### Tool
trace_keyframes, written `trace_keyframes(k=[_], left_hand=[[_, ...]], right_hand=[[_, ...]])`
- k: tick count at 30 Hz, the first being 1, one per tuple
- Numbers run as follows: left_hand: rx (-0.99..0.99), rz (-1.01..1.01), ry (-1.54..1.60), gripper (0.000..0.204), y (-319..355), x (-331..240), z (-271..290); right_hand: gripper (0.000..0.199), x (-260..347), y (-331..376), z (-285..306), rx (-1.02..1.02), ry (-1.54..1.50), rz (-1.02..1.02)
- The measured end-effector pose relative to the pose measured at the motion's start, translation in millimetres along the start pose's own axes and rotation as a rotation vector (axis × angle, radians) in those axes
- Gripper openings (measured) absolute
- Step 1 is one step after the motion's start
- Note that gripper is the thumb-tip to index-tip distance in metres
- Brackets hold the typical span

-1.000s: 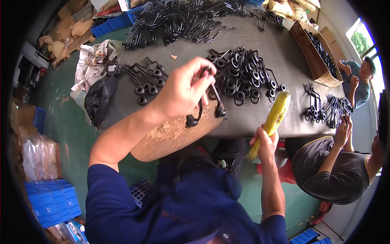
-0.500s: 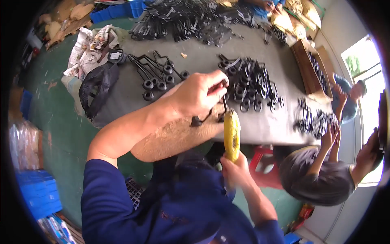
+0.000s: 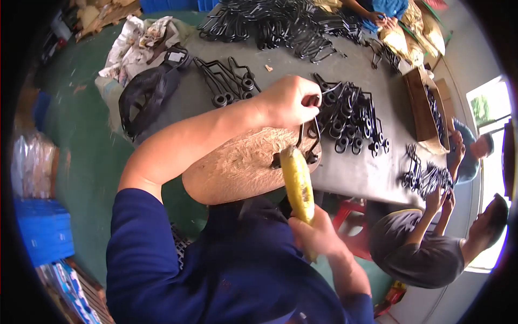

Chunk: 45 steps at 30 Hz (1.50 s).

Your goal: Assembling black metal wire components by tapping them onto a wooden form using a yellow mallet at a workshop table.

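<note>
Swinging in since a second ago, your right hand [image 3: 318, 237], grip clamped on the yellow tool [image 3: 298, 183], meets the black bracket [image 3: 307, 143] your left hand [image 3: 288, 101] pinches; cardboard box [image 3: 418, 108] holds black parts.

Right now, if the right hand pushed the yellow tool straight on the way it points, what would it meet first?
The right hand aims the yellow tool up at the black metal piece held by the left hand over the wooden block. It would probably meet that piece first, though depth is unclear.
</note>
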State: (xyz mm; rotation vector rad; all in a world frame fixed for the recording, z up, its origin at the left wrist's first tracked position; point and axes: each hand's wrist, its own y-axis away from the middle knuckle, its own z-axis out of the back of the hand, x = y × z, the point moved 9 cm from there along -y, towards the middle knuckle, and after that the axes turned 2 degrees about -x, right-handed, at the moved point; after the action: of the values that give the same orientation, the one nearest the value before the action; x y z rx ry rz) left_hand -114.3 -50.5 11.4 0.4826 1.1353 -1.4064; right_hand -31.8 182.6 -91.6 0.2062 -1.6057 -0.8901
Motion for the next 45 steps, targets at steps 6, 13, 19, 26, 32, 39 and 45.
trace_keyframes(k=[6,13,19,26,32,39,45], left_hand=[[0.063,0.024,-0.048,0.007,2.0,-13.8,0.2],[-0.005,-0.071,-0.022,0.007,0.2,-4.5,-0.5],[-0.01,0.253,0.29,0.007,2.2,14.3,46.7],[-0.292,0.573,0.413,0.014,35.1,143.5,192.8],[-0.362,0.796,-0.286,0.029,64.6,223.4,233.6],[-0.228,0.332,-0.283,0.032,-89.7,127.8,118.2],[0.027,0.064,-0.292,0.039,-231.8,32.1,-124.0]], right_hand=[[0.009,88.7,64.9,20.0,-0.324,0.286,0.777],[0.031,3.1,-3.5,10.0,0.005,0.22,0.01],[0.022,-1.2,6.5,72.9,-0.337,-0.132,0.282],[0.015,-29.9,-3.0,141.5,-0.587,-0.184,0.3],[0.012,-52.2,-9.7,186.9,-0.789,-0.419,0.401],[0.012,-53.9,-17.5,214.7,-0.781,-0.644,0.266],[0.016,-64.2,-26.1,220.7,-0.693,-0.669,0.214]])
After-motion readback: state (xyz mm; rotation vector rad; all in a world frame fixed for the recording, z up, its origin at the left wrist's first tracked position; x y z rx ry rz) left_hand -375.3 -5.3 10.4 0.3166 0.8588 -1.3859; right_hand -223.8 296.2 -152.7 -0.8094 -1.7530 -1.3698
